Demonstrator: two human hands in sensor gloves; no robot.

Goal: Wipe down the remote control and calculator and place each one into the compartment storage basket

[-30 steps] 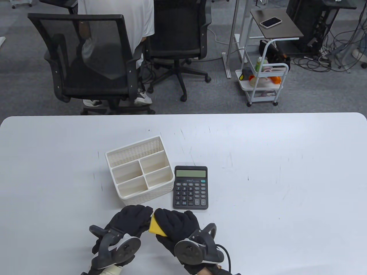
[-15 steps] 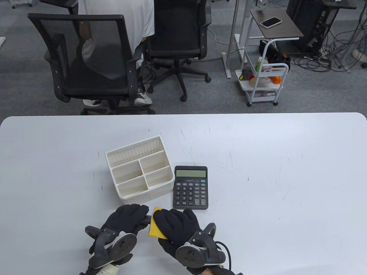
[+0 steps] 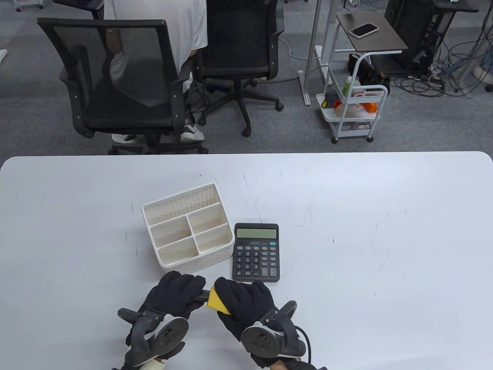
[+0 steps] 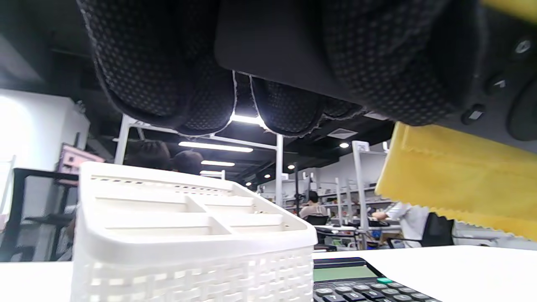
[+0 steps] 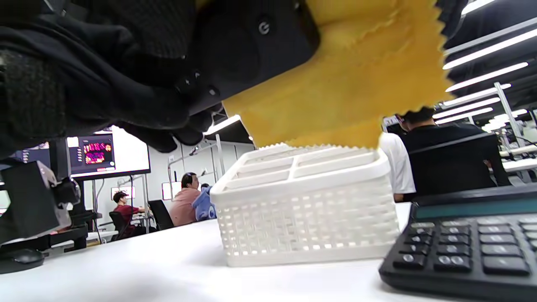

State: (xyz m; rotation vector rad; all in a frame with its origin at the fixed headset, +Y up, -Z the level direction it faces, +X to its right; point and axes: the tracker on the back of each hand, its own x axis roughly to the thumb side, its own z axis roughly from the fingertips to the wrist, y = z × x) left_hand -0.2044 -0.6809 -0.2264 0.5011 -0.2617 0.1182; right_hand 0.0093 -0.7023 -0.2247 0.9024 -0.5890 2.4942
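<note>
Remote control (image 3: 202,296) between both hands

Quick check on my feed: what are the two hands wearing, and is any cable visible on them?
Both the left hand and the right hand wear black fabric gloves; the left wrist view shows dotted texture on the fingers. Each carries a dark grey, ring-shaped tracker with a round disc on its back. A black cable trails from the right one. A pale cuff shows at the left wrist.

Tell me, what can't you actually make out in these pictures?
- Remote: in the table view, the gloved left hand and the right hand cover most of it.
- Yellow cloth: table view, mostly under the right hand.
- Calculator: right wrist view, cut off by the frame edge.
- Calculator key labels: too small to read in the table view.
</note>
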